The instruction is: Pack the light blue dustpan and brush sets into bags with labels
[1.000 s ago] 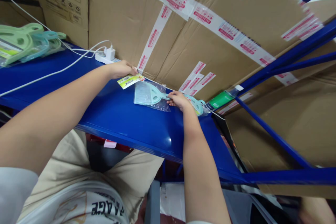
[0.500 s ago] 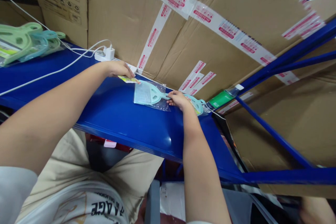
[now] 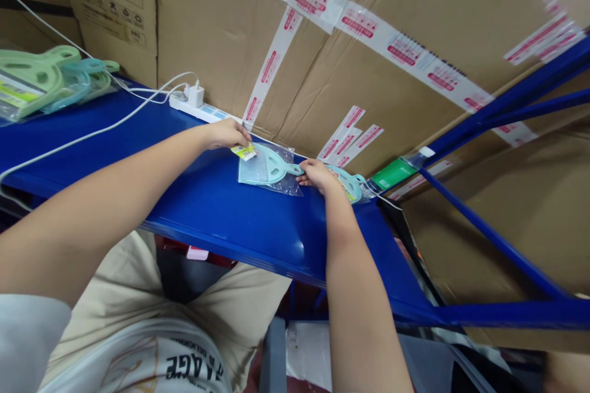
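Observation:
A pale blue plastic scoop (image 3: 265, 169) lies in a clear bag (image 3: 286, 184) on the blue shelf (image 3: 216, 209). My left hand (image 3: 228, 134) is closed on a yellow-green label card (image 3: 244, 151), held at the bag's left end. My right hand (image 3: 317, 174) pinches the scoop's handle through the bag. Another bagged scoop (image 3: 353, 186) lies just right of my right hand.
Taped cardboard boxes (image 3: 350, 49) wall the back of the shelf. A white power strip (image 3: 198, 109) with a plugged charger and cables lies at the back left. A pile of green and blue bagged scoops (image 3: 41, 77) sits far left. Blue rack bars (image 3: 488, 236) cross the right side.
My left hand has brought the label card from the left down against the bag's end, so less of the card shows. My right hand has stayed on the handle.

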Available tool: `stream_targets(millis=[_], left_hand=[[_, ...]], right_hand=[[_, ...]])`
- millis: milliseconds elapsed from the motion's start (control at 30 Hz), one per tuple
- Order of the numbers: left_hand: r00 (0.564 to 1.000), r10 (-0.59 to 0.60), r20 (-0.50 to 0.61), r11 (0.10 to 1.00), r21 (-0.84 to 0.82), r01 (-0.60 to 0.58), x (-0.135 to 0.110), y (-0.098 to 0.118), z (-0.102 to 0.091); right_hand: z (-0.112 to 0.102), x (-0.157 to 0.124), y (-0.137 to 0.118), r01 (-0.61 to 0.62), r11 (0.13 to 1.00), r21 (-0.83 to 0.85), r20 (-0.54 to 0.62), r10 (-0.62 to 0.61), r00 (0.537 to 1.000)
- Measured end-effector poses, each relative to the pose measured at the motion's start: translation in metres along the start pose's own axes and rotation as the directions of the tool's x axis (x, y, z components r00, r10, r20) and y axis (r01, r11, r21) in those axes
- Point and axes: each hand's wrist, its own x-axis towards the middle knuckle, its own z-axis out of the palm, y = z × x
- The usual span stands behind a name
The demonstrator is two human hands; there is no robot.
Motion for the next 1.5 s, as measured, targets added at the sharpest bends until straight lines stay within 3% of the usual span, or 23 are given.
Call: stream_targets(millis=[67, 167, 267, 367, 467, 567, 833, 1167, 1300, 1500], left_hand=[[1.0, 0.021, 0.008, 0.999, -0.041, -0.021, 0.001, 0.001, 0.005], [0.998, 0.053, 0.019, 0.999, -0.012, -0.053, 0.005, -0.002, 0.01], [0.998, 0.063, 0.021, 0.998, -0.027, -0.063, 0.01, -0.008, 0.011], [0.998, 0.06, 0.008, 0.994, -0.09, -0.059, 0.014, -0.013, 0.011], [0.998, 0.069, 0.008, 0.99, -0.124, -0.068, 0.015, -0.016, 0.011], [0.996, 0.088, 0.02, 0.986, -0.143, -0.084, 0.015, -0.016, 0.012], [0.998, 0.058, 0.019, 0.992, -0.116, -0.055, 0.005, -0.006, 0.009], [1.0, 0.001, 0.014, 0.988, -0.156, 0.001, 0.0, 0.003, 0.003], [0.999, 0.011, -0.036, 0.982, -0.186, -0.018, 0.003, 0.0, 0.001], [0.986, 0.069, -0.152, 0.971, -0.217, -0.101, 0.014, -0.012, 0.001]], right_hand=[[-0.001, 0.003, 0.0, 0.111, 0.987, -0.115, -0.149, -0.127, 0.981], [0.007, -0.001, -0.005, 0.339, 0.895, -0.291, -0.266, -0.416, 0.87], [0.028, -0.017, -0.013, 0.488, 0.78, -0.39, -0.108, -0.566, 0.818], [0.054, -0.04, -0.022, 0.514, 0.639, -0.572, 0.053, -0.596, 0.801], [0.07, -0.058, -0.027, 0.467, 0.53, -0.708, 0.1, -0.58, 0.809], [0.078, -0.066, -0.029, 0.435, 0.476, -0.765, 0.104, -0.574, 0.812], [0.084, -0.063, -0.025, 0.421, 0.509, -0.751, 0.055, -0.587, 0.808], [0.08, -0.041, -0.015, 0.577, 0.689, -0.44, -0.011, -0.646, 0.763], [0.079, -0.035, -0.014, 0.6, 0.74, -0.305, -0.009, -0.632, 0.775], [0.078, -0.036, -0.015, 0.596, 0.766, -0.239, -0.008, -0.616, 0.788]])
